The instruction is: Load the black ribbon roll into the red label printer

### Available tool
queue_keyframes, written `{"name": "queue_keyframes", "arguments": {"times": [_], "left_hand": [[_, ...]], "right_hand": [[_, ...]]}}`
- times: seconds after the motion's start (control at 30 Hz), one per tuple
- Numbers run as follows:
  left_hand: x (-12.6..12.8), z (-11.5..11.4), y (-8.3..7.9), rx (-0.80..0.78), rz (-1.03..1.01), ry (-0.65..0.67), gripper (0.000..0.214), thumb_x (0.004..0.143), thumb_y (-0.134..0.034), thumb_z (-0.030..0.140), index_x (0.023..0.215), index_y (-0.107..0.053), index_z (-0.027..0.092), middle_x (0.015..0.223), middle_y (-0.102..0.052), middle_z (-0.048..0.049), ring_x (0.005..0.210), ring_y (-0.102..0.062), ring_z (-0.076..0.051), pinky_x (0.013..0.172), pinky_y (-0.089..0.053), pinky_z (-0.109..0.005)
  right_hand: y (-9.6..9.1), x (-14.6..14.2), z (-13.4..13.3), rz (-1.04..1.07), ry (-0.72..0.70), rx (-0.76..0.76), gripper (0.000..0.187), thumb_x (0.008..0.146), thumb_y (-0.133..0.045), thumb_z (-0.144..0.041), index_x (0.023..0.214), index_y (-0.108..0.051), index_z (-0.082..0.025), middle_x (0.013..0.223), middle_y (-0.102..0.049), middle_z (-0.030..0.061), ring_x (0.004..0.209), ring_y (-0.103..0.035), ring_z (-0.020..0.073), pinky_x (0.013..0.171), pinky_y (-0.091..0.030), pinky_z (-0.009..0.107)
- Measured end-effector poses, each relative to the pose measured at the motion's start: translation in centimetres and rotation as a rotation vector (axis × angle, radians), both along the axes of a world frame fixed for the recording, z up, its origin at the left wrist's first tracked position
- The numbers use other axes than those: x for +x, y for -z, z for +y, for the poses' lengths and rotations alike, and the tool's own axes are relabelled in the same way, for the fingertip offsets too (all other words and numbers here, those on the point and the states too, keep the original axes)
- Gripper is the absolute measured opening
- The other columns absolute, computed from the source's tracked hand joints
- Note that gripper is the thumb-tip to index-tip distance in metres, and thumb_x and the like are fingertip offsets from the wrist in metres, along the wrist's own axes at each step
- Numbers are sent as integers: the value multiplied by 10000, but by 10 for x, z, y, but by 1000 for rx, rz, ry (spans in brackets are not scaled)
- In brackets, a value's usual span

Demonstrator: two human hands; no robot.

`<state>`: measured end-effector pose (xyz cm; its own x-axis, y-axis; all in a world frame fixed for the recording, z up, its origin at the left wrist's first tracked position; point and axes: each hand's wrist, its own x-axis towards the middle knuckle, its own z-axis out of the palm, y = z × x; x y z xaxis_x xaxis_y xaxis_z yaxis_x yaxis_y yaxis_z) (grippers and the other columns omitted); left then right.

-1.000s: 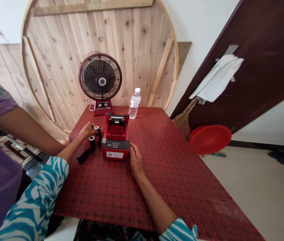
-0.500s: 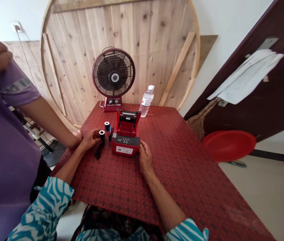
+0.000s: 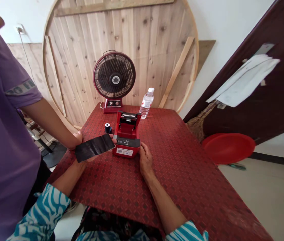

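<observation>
A small red and black label printer (image 3: 126, 147) stands on the table with its lid raised and a white label on its front. My right hand (image 3: 145, 160) grips the printer's right side, its fingers partly hidden behind it. From my left hand (image 3: 83, 164) a broad black ribbon (image 3: 94, 147) spreads out, held up at the printer's left front corner. That ribbon covers most of the hand; only some fingertips and the wrist show. Behind it a black roll with a white core (image 3: 107, 127) stands upright on the table.
A red fan (image 3: 114, 78) and a water bottle (image 3: 146, 103) stand at the back of the patterned red table (image 3: 182, 180). Another person in a purple shirt (image 3: 6, 140) leans a hand (image 3: 78, 138) on the left edge. A red basin (image 3: 228, 147) is at right.
My left hand has raised the black ribbon roll from the table and moved it right toward the printer, turning the ribbon broadside. My right hand stays on the printer.
</observation>
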<state>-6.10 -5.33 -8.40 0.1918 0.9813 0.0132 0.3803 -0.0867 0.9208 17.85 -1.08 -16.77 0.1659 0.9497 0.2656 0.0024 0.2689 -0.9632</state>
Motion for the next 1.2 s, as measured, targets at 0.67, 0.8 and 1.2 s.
{"name": "queue_keyframes", "arguments": {"times": [0.67, 0.8, 1.2], "left_hand": [[35, 47, -80, 135, -157, 135, 519, 716, -655, 325, 1193, -507, 182, 1013, -650, -69, 867, -611, -194, 754, -481, -330], [47, 76, -79, 202, 172, 203, 422, 707, -639, 270, 1100, -544, 149, 971, -657, -59, 869, -608, -174, 779, -474, -311], [78, 108, -65, 238, 1104, 312, 330, 735, -623, 215, 1058, -678, 252, 1048, -704, -33, 985, -621, -217, 781, -432, -253]], "right_hand": [[1, -4, 2, 31, 7, -9, 337, 823, -471, -376, 1074, -619, -206, 1094, -645, 75, 1046, -568, 215, 948, -413, 398], [3, -3, 3, 4, 3, 7, 328, 836, -458, -368, 1070, -626, -211, 1086, -644, 67, 1043, -570, 205, 955, -408, 376], [-1, -3, 3, -6, 2, 36, 319, 841, -444, -343, 1065, -627, -207, 1101, -630, 78, 1059, -562, 205, 966, -407, 374]]}}
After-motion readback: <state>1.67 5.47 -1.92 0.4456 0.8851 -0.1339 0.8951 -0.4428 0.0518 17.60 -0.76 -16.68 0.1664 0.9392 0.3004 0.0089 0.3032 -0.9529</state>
